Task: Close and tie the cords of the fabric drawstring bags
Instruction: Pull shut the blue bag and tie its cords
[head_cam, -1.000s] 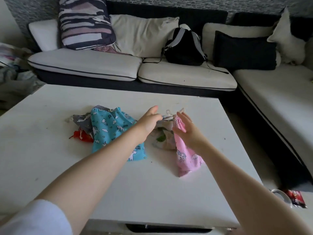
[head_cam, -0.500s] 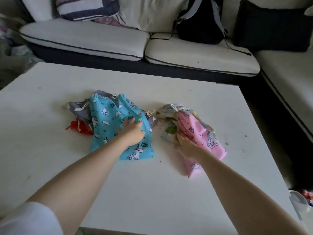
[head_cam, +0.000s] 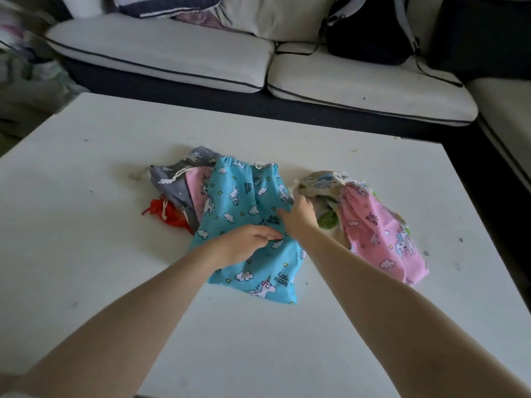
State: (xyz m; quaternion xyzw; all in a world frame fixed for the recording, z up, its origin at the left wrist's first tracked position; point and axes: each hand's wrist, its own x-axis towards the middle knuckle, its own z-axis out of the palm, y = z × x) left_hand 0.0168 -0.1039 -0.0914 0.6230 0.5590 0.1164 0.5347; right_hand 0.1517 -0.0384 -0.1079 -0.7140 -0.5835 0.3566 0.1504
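near table (head_cam: 258,340) bare | bag pile (head_cam: 184,191) blocks left

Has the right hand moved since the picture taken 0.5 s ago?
Yes. The right hand left the pink bag and crossed leftward onto the blue bag, where the left hand also rests.

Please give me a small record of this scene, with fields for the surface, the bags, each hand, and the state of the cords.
surface: white table
bag in work: blue unicorn-print fabric drawstring bag, lying flat
left hand: resting on the blue bag, fingers bent
right hand: on the blue bag's right edge
blue bag cord: white cord at the top, mouth partly gathered
bags to the left: grey fabric bag, small red bag
bags to the right: pink unicorn-print fabric bag over a beige bag
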